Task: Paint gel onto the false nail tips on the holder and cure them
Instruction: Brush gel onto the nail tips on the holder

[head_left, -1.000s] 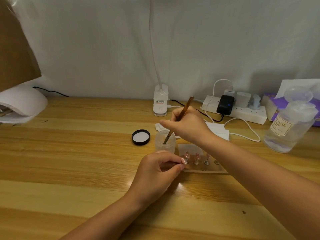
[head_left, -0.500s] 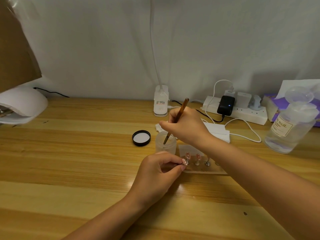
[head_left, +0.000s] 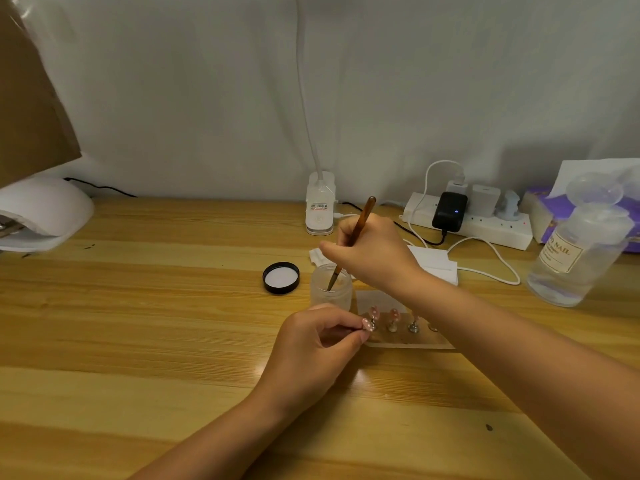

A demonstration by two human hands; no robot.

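Biggest worry is the curing lamp [head_left: 41, 216] sitting way off at the tabletop's left edge, so carrying the holder [head_left: 405, 337] over risks jostling wet tips; the holder's mid-table, toward the back edge. Right hand [head_left: 374, 254] grips the brush [head_left: 349, 244] dipped in the open jar [head_left: 330, 285], which could overload and drip; left hand [head_left: 311, 348] pinches the end nail tip [head_left: 367, 324], so smudges are possible.

Pink nail tips [head_left: 383, 314] upright on holder [head_left: 408, 340]

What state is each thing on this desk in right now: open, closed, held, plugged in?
Gel jar: open, brush tip inside.
Black lid: off, lying upside down beside the jar.
Brush: held by the right hand.
Nail tip: pinched by the left hand at the holder.
Black charger: plugged into the power strip, blue light on.
Clear bottle: upright, cap flipped open.
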